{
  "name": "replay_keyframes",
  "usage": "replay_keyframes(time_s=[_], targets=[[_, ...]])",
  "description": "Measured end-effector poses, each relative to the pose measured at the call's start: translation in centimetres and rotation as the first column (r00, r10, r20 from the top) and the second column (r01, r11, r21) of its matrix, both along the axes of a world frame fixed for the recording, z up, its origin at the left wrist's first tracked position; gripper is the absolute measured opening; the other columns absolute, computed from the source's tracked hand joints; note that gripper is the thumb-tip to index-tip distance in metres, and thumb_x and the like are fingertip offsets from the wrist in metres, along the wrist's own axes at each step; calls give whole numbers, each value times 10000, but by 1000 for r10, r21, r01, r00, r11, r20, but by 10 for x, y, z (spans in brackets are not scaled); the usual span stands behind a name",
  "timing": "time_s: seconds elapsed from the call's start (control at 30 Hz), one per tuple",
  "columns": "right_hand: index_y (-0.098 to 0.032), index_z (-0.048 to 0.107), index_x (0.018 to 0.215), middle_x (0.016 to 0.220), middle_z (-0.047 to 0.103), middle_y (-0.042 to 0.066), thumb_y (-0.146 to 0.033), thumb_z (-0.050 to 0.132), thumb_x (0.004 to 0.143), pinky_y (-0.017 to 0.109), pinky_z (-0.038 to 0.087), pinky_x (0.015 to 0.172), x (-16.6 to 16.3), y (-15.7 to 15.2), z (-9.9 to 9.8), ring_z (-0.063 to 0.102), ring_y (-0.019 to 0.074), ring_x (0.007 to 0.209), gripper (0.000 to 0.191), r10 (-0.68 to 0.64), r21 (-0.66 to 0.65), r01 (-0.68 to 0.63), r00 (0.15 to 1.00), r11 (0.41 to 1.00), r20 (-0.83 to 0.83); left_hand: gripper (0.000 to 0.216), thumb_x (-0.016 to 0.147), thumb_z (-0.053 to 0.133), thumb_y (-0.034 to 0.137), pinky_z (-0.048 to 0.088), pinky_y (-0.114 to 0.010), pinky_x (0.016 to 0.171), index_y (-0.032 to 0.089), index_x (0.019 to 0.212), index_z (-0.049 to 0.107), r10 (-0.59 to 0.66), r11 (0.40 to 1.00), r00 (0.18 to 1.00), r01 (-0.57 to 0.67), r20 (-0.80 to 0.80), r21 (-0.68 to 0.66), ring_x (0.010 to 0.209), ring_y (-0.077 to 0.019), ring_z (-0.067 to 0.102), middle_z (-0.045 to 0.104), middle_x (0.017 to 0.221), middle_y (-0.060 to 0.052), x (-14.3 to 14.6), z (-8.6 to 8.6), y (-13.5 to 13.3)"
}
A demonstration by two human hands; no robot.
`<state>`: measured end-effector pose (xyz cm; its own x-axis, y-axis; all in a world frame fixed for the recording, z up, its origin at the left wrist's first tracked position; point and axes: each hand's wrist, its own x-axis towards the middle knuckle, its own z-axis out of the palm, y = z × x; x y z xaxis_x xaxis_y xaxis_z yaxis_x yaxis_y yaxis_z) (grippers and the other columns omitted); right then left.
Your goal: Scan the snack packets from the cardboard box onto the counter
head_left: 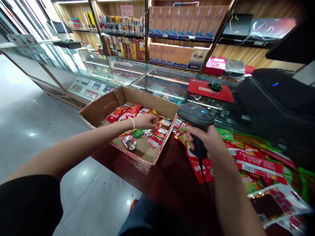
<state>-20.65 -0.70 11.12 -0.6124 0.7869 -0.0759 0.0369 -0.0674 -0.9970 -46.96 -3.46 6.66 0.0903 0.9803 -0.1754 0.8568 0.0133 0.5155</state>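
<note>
My right hand (202, 139) is wrapped round the grip of a black barcode scanner (195, 114), whose cable hangs down from the handle. Inside an open cardboard box (137, 159), my left hand (147, 121) reaches over small snack packets, its fingers curled together at the box's right side. What those fingers pinch, if anything, is hidden. Just by the fingertips lies a red and white snack packet (161, 129). Other packets are scattered about the box, among them a red one (134, 110), a green one (138, 133) and a pink and white one (129, 142).
Larger red and green snack bags (261, 164) are piled on the counter at the right. Behind them stands a black machine (268, 98). A red mat (221, 93) with a mouse (215, 86) lies on the glass counter. Shelves hold boxed goods (182, 21) at the back.
</note>
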Motion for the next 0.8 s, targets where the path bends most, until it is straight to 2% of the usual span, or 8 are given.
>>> replay_keyframes(time_s=[0.1,0.2,0.3,0.4,0.5,0.63,0.73,0.8], targets=[[-187,569,752,518,528,-39,-399,742,728,221,364,320,1,2,0,460,100,346,274,-38,-23,38,999,999,10,362,724,656,420,434,-234,675,162,977,677,-7,996,995,-2,-104,-90,778,-177,632,704,867,-47,9,-20,15],[-182,580,780,517,540,-36,-394,755,712,220,363,320,3,4,3,464,103,344,284,-74,-32,74,997,997,-3,522,742,596,576,457,-259,713,133,1007,669,35,986,977,-69,-211,-155,826,-220,653,712,931,-110,19,-37,31],[-179,575,769,520,543,-34,-387,751,719,213,367,332,6,5,6,469,99,351,277,-101,-22,101,995,995,-16,681,788,458,685,471,-278,748,98,1077,647,153,977,958,-184,-244,-110,907,-258,664,695,1038,-178,26,-45,46],[-177,576,772,521,538,-35,-392,744,729,207,361,333,9,4,9,467,94,352,276,-115,-14,114,993,993,-26,701,816,385,705,469,-273,773,105,1031,677,199,967,944,-234,-264,-105,951,-270,666,696,1043,-187,30,-47,60],[-179,578,795,523,531,-40,-399,743,730,201,355,330,12,5,11,462,88,350,283,-118,-11,117,992,993,-44,600,810,468,647,465,-261,758,119,970,703,185,973,937,-217,-296,-78,937,-262,668,708,1003,-172,30,-48,66],[-186,580,819,516,523,-48,-409,748,718,209,395,341,18,7,12,467,93,361,297,-100,-16,99,991,995,-85,329,757,624,421,458,-266,722,136,888,725,154,980,937,-185,-312,-72,843,-239,667,722,906,-135,25,-46,63],[-192,587,847,520,529,-50,-406,741,722,209,414,348,23,7,13,476,97,377,292,-73,-22,71,990,997,-116,205,697,640,269,449,-274,681,150,835,736,158,979,943,-188,-293,-77,718,-223,653,716,761,-96,14,-37,51],[-193,591,855,525,534,-49,-397,732,734,203,408,344,26,6,15,474,93,376,276,-56,-13,55,989,998,-136,192,674,615,195,442,-271,680,166,815,743,158,984,938,-174,-307,-24,699,-216,647,714,726,-77,4,-28,41]])
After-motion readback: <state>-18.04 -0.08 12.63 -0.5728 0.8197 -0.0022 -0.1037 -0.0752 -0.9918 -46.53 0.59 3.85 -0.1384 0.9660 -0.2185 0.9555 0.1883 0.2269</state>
